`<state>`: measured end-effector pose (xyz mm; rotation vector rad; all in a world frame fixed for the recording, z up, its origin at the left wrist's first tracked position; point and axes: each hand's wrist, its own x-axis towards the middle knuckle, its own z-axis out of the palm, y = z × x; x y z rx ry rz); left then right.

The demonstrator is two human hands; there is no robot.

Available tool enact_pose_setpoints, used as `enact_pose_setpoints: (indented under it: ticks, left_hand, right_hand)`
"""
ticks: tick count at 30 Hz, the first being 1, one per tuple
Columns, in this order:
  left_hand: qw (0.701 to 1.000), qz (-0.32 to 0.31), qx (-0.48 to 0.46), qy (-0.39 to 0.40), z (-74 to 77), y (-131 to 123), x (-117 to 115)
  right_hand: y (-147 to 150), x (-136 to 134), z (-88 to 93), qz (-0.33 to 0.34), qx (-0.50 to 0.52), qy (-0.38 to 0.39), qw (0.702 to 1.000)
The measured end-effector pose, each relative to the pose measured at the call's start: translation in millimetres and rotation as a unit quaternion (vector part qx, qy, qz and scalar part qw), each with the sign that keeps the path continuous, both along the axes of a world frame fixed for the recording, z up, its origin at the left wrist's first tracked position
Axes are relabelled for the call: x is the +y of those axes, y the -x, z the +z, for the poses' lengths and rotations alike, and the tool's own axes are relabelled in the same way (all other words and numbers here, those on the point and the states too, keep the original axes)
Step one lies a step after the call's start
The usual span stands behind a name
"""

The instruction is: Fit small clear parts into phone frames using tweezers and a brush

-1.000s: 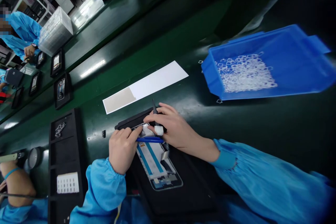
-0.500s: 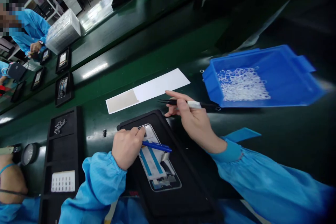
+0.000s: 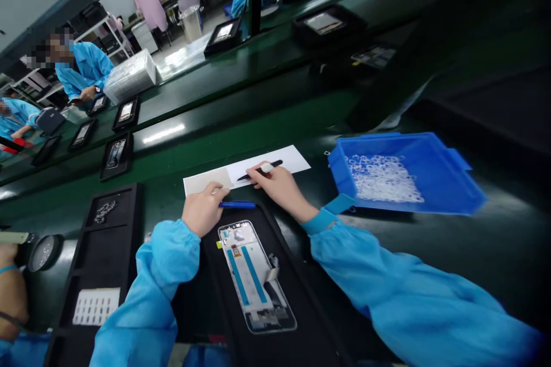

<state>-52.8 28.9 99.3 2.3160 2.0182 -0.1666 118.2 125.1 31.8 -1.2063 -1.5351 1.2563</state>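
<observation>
Shiny and dark green, the bench (image 3: 241, 137) runs at a slant, with an open phone shell (image 3: 255, 275) lying on a black tray (image 3: 258, 351). Neither hand is on the shell. The right hand (image 3: 282, 189) is closed around black tweezers (image 3: 276, 163) near their white wrap (image 3: 267, 167). Their tips are over a paper strip (image 3: 295, 159), but I can't tell if they touch it. The left hand (image 3: 202, 212) is curled on a blue stick (image 3: 240, 205), with its fingers at the strip's tan end. I think the shell is thin, stiff and easy to break, so its rim is the best place to hold. The strip looks light and bendy; hold it by its edges. The tweezers seem light, hard and maybe slippery, so the wrap should help the grip. Off to the right, a blue bin (image 3: 450, 183) holds lots of tiny white rings (image 3: 383, 179).
</observation>
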Motion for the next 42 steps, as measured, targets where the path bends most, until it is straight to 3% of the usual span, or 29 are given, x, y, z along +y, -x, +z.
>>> enact_pose_setpoints:
  ticks: [3,6,22,31,36,39,42]
  left_hand:
    - [0.999,-0.033,0.008,0.032,-8.8,5,22]
    - [0.997,-0.042,0.006,0.065,-12.9,5,30]
    - [0.996,-0.037,0.01,0.075,-14.8,4,28]
    - [0.997,-0.028,0.005,0.068,-17.1,3,28]
    - [0.998,0.004,-0.054,0.045,-15.9,11,23]
    - [0.983,0.076,-0.164,-0.034,-11.4,14,11]
    - [0.951,0.115,-0.286,-0.002,-5.3,11,-5]
  right_hand:
    - [10,1,-1.9,-0.01,-0.018,-0.015,1.0]
    - [14,-1,-3.7,-0.02,-0.033,-0.026,0.999]
    - [13,-1,-5.5,-0.018,-0.068,-0.023,0.997]
    - [16,2,-8.3,-0.023,0.003,0.009,1.0]
    - [4,-3,-7.1,-0.056,0.088,0.036,0.994]
    - [-13,-29,-0.9,-0.059,0.109,0.052,0.991]
    - [-27,-62,9.7,-0.018,0.1,0.059,0.993]
